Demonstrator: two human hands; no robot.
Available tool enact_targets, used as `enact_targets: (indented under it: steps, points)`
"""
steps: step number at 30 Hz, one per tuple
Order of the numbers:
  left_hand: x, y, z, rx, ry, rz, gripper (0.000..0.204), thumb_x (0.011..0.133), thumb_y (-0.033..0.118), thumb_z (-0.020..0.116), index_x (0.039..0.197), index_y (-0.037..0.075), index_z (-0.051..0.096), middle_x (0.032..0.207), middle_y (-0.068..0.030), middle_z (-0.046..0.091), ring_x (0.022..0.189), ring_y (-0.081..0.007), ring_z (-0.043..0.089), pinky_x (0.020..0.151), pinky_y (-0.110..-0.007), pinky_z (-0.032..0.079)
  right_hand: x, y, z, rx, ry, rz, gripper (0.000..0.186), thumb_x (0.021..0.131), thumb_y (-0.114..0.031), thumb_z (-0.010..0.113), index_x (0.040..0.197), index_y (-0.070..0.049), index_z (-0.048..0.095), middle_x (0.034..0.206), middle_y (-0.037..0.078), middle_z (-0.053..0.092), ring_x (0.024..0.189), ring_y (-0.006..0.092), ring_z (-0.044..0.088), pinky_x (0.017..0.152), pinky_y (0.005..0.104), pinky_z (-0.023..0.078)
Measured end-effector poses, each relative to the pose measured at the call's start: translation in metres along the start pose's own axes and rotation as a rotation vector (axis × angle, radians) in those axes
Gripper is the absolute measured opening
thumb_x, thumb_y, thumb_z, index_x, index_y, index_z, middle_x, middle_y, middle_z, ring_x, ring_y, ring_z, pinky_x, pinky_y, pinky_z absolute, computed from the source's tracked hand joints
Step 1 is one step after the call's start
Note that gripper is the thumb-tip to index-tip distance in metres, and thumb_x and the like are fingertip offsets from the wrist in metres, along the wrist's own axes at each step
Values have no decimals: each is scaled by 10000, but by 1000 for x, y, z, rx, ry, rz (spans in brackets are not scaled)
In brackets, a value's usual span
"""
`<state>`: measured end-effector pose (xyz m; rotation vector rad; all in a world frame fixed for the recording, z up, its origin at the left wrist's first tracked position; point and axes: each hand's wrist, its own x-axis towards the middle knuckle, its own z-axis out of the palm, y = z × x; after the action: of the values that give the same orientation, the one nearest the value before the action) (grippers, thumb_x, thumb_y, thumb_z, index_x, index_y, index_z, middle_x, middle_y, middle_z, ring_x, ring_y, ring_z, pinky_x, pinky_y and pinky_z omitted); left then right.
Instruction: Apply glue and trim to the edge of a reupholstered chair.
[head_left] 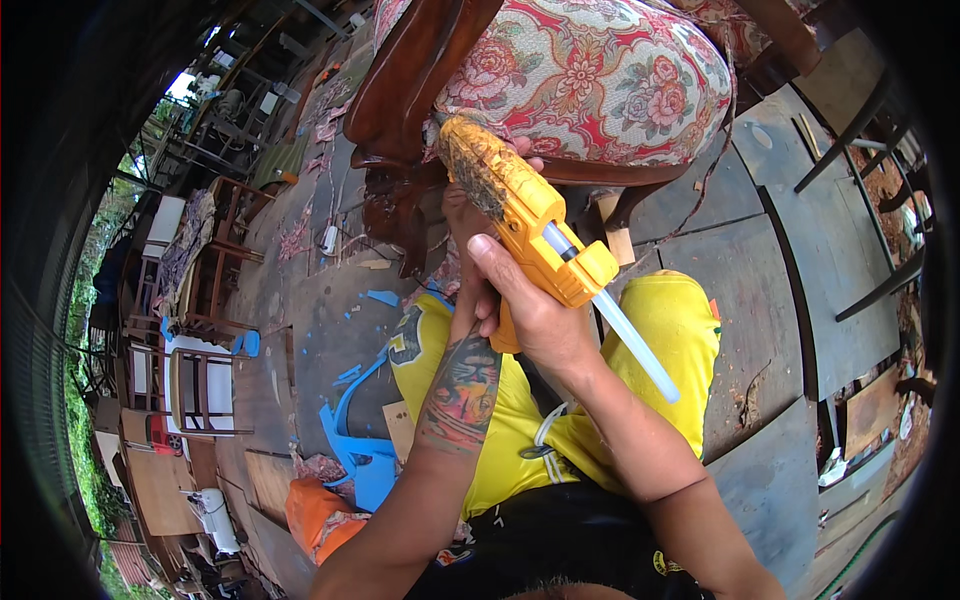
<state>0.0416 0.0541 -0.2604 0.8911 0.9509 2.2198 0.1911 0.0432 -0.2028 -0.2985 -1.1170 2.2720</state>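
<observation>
My right hand grips a yellow glue gun with a clear glue stick poking out of its back. The gun's crusted nozzle points up at the underside of a floral upholstered seat cushion. My left hand reaches up behind the gun and presses its fingers at the dark wooden chair frame just below the cushion. Most of that hand is hidden by the gun and my right hand. My yellow shorts fill the space below both forearms.
A broken blue plastic piece and an orange bundle lie at my left. Wooden chair frames stand further left. Grey board flooring with metal chair legs stretches to the right.
</observation>
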Motion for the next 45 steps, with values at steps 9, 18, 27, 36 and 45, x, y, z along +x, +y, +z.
enact_targets:
  steps: [9,18,27,36,45]
  points:
    - [0,-1,5,-105,-56,-9,284,974,218,741,1181,30,691,1187,-152,748,1009,-229,763,830,-355,656,1,2,-2,-8,25,2,272,1032,-285,675,908,-47,626,637,6,581,500,93,558,467,248,448]
    - [-7,3,8,-32,43,-50,290,996,258,717,1171,27,707,1175,-134,756,985,-211,765,807,-351,659,3,2,-3,0,18,16,282,1010,-292,701,899,-40,639,649,16,591,495,104,560,464,244,446]
    - [5,-2,-4,-112,-71,-22,280,1033,189,620,1196,-28,689,1171,-179,747,968,-258,770,792,-385,676,3,1,-3,-3,8,6,279,1030,-274,672,865,-53,625,601,4,573,483,96,553,462,252,441]
    - [-5,-3,-2,-170,-151,6,336,1072,175,535,1311,-49,613,1308,-205,678,1130,-277,717,897,-401,654,2,-1,-3,-44,-2,17,343,1059,-285,623,799,-63,599,571,-6,553,495,94,553,486,272,445]
    - [-20,8,5,-140,-86,-119,480,1120,312,413,1419,-48,519,1414,-181,605,1236,-274,651,1042,-405,580,2,1,-4,-67,-18,14,348,1064,-289,608,800,-61,602,564,-2,549,491,100,548,481,279,438]
